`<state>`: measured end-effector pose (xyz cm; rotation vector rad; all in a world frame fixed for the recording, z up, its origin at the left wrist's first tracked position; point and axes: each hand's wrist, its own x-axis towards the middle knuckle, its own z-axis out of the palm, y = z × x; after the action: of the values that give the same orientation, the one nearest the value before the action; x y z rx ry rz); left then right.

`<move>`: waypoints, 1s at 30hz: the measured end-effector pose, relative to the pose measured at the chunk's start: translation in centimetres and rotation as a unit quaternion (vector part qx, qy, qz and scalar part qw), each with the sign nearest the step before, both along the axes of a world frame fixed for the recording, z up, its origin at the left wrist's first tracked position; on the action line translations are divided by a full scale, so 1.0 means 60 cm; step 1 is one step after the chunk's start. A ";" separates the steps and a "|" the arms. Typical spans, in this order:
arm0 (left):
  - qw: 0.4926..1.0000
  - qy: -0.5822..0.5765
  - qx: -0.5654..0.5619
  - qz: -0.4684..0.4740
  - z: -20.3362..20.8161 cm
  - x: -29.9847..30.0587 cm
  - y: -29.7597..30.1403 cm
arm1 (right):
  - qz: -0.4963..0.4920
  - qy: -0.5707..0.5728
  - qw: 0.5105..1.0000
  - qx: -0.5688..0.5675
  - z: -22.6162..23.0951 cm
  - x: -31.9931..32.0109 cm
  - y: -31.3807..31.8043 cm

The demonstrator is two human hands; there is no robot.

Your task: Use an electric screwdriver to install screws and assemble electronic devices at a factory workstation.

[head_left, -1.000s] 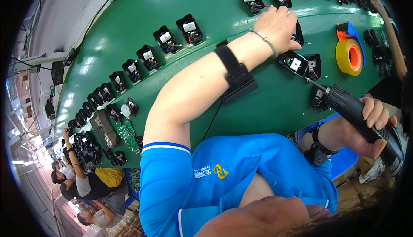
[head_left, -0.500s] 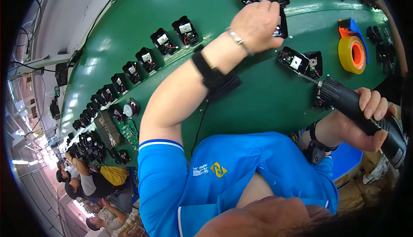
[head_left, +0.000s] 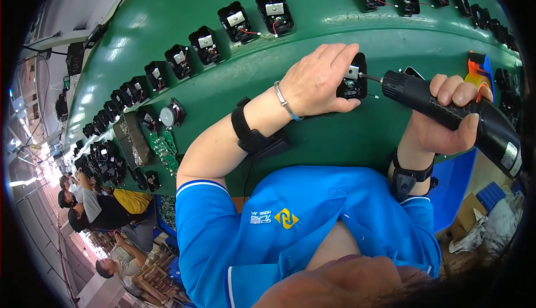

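Observation:
My left hand (head_left: 319,82) grips a small black plastic housing (head_left: 360,89) on the green table, its fingers along the far left side and its thumb at the near edge. Inside the housing lies a silver metal plate (head_left: 351,73), partly covered by the hand. In my right hand (head_left: 449,121) is a black electric screwdriver (head_left: 420,94), fingers wrapped around its body. Its thin bit (head_left: 373,78) points left and reaches the plate's right edge; whether it sits in a screw is too small to tell.
Rows of similar black housings (head_left: 274,13) with wires line the table's far side. A tape dispenser (head_left: 479,70) stands right, partly behind the screwdriver. At left are a speaker (head_left: 167,116), green circuit boards (head_left: 164,150) and a long box of small parts (head_left: 133,140). Several people sit beyond.
My left hand has come nearer from the far row and now holds a housing in front of me. The screwdriver has moved up and left, its bit now at that housing.

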<state>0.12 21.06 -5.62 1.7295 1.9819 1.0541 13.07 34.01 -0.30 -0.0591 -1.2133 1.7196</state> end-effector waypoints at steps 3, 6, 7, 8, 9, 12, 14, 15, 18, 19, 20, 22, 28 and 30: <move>1.000 -0.019 0.005 -0.002 -0.006 -0.002 -0.001 | 0.015 -0.012 1.000 0.002 -0.011 -0.002 0.000; 1.000 -0.021 -0.003 -0.009 -0.008 -0.002 -0.003 | 0.009 -0.015 1.000 -0.007 -0.016 -0.006 -0.007; 1.000 -0.023 -0.006 -0.007 -0.008 -0.002 -0.003 | 0.009 -0.017 1.000 -0.007 -0.017 -0.007 -0.008; 1.000 -0.024 -0.006 -0.007 -0.007 -0.002 -0.004 | 0.009 -0.018 1.000 -0.010 -0.019 -0.008 -0.008; 0.999 -0.030 -0.009 -0.008 -0.007 -0.002 -0.003 | 0.009 -0.020 1.000 -0.013 -0.020 -0.009 -0.008; 0.999 -0.032 -0.013 -0.006 -0.005 0.000 -0.002 | -0.002 -0.023 1.000 -0.015 -0.025 -0.008 -0.006; 1.000 -0.026 -0.014 -0.003 -0.006 0.001 -0.001 | 0.003 -0.024 1.000 -0.009 -0.023 -0.008 -0.006; 1.000 -0.025 -0.011 -0.003 -0.007 0.002 -0.001 | 0.007 -0.025 1.000 -0.003 -0.023 -0.008 -0.006; 1.000 -0.025 -0.013 -0.004 -0.006 0.004 0.000 | 0.011 -0.029 1.000 0.002 -0.024 -0.008 -0.005; 0.999 -0.027 -0.017 -0.005 -0.006 0.004 0.000 | 0.010 -0.029 1.000 0.002 -0.025 -0.008 -0.005; 0.999 -0.027 -0.018 -0.005 -0.007 0.004 0.000 | 0.009 -0.031 0.999 0.002 -0.025 -0.008 -0.006; 1.000 -0.027 -0.013 -0.005 -0.009 0.004 0.002 | 0.007 -0.032 0.999 0.003 -0.029 -0.007 -0.004; 1.000 -0.026 -0.009 -0.009 -0.009 0.005 0.004 | 0.001 -0.035 0.999 -0.014 -0.034 -0.005 -0.002; 1.000 -0.023 -0.009 -0.010 -0.010 0.005 0.004 | 0.007 -0.033 0.999 -0.014 -0.035 -0.006 -0.001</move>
<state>0.44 21.28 -6.21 1.6958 1.9363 1.0563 12.70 33.95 -2.37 -0.1258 -1.2410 1.7601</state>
